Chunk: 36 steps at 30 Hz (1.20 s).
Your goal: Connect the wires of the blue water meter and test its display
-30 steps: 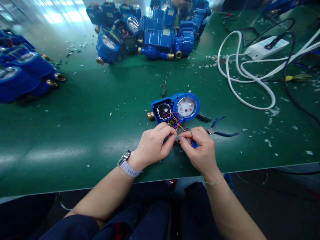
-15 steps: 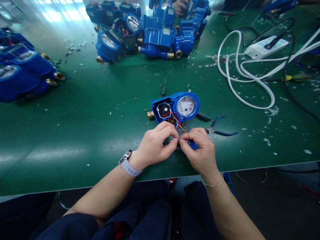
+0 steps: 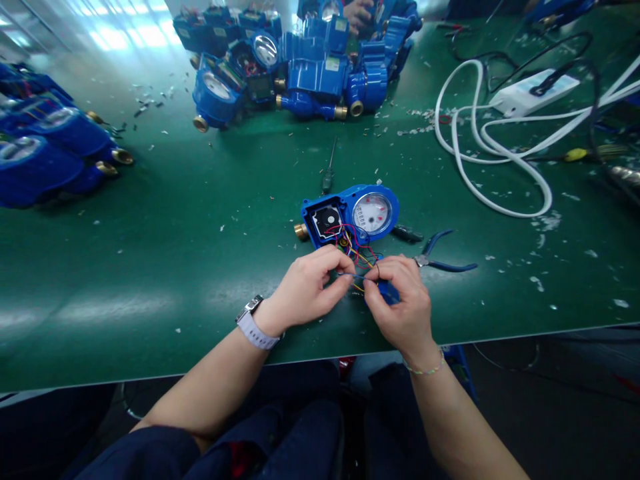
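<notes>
A blue water meter lies on the green bench, its box part uncovered and its round white dial facing up. Thin red, yellow and black wires come out of the box towards my fingers. Thumb and forefinger of my left hand pinch a thin dark wire. Just to its right, my right hand pinches the same dark strand, with a short stretch showing between the two. Under my right hand sits a blue part, mostly hidden by the fingers.
Blue-handled pliers lie right of my right hand. A screwdriver points away behind the meter. More blue meters crowd the back and left. A white cable loops from a power strip. Another person's hand shows at the far side.
My fingertips, nearly touching before, have drawn slightly apart, and a bit of wire now shows between them. The meter stays in place.
</notes>
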### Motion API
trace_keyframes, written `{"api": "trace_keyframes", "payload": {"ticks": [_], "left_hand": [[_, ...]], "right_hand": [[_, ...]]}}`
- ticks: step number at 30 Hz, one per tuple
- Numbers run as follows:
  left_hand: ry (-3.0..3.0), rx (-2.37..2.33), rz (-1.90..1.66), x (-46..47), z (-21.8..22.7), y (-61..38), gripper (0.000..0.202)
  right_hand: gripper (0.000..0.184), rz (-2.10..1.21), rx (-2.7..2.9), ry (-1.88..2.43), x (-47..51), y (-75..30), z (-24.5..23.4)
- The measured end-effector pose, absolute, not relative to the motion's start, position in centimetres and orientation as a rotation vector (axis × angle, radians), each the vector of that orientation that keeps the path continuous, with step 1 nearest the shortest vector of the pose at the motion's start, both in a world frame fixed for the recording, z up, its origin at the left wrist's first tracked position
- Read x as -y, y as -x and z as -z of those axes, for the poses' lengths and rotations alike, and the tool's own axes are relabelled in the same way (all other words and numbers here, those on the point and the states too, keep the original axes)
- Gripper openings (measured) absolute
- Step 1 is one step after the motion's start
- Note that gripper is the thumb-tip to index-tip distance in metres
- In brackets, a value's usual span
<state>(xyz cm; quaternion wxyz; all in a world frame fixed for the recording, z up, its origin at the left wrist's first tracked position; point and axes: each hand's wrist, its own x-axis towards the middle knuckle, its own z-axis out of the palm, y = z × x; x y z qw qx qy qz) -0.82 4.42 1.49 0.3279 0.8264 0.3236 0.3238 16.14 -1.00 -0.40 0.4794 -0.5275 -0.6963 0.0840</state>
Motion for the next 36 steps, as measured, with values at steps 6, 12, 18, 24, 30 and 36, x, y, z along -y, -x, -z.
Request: {"api": "trace_keyframes", "payload": {"ticks": [6, 12, 18, 24, 30, 36], "left_hand": [[-2.132, -0.869, -0.848, -4.53, -1.47, 0.78, 0.006], [-2.163, -0.882, -0.865, -4.31, -1.45, 0.61, 0.008], [-2.184, -0.93, -0.833, -4.18, -1.52, 0.57, 0.007], [-2.138, -0.999, -0.788, -4.45, -1.58, 0.85, 0.007], [-2.108, -0.989, -0.742, -4.56, -1.74, 1.08, 0.008], [-2.238, -0.926, -0.8, -4.4, -1.64, 0.86, 0.006]], "right_hand": [[0.013, -0.247, 1.671, 1.275, 1.07, -15.59, 0.49], [0.014, -0.28, 1.674, 1.278, 1.03, -15.34, 0.04], [0.013, -0.284, 1.675, 1.328, 1.03, -15.52, -0.19], [0.01, -0.292, 1.741, 1.343, 1.22, -15.93, -0.1], [0.01, -0.309, 1.743, 1.309, 1.24, -15.82, 0.13], [0.012, -0.325, 1.749, 1.275, 1.28, -15.44, 0.33]]}}
